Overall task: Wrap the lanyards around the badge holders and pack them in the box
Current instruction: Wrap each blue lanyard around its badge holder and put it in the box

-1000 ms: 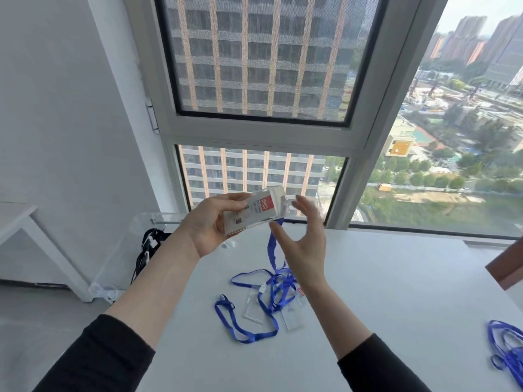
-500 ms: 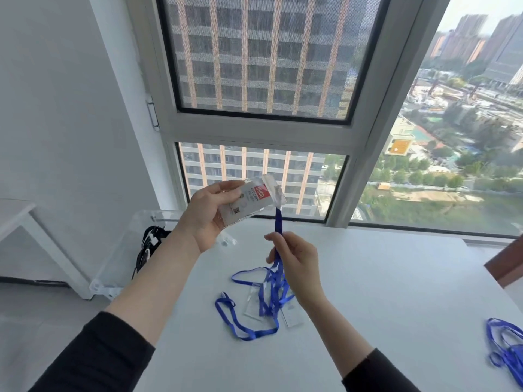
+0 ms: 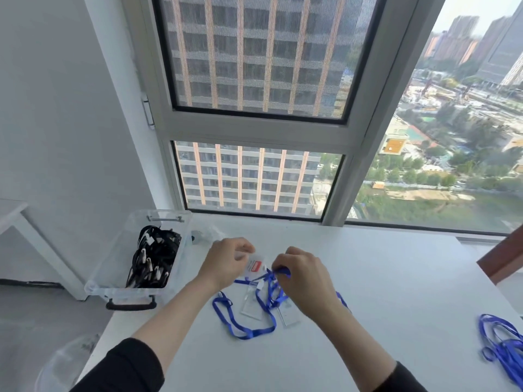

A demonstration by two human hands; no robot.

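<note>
left hand (image 3: pixel 226 264): low over the white table (image 3: pixel 396 278), fingers curled, pinching the left end of a badge holder (image 3: pixel 256 265) that has a red patch on its card. Firm hold as far as visible.
right hand (image 3: pixel 304 274): just right of the holder, fingertips closed narrow on the blue lanyard (image 3: pixel 278 271) where it leaves the holder's end. Knuckles toward the camera, so pad contact is partly hidden.
held holder: lying roughly flat between the two hands, just above the table; whether it touches the surface, cannot tell.
blue strap: runs from the right fingers down into a loose tangle on the table in front of the wrists; one long loop (image 3: pixel 240 323) trails toward the near-left.
spare holders: two clear empty badge sleeves (image 3: pixel 250 304) lie under and within the tangle, flat, one left of centre, one (image 3: pixel 288 315) just beside the right wrist.
box (image 3: pixel 113 278): clear plastic bin at the table's left edge, well left of the hands, black handle (image 3: pixel 131 305) on the near end. Holds a pile of black lanyard bundles (image 3: pixel 154 261).
second blue pile (image 3: pixel 503 346): heap of blue straps at the far right edge of the table, well apart from the hands.
sleeves: black, pushed up both forearms.
backdrop: window (image 3: pixel 254 131) straight ahead behind the table.
</note>
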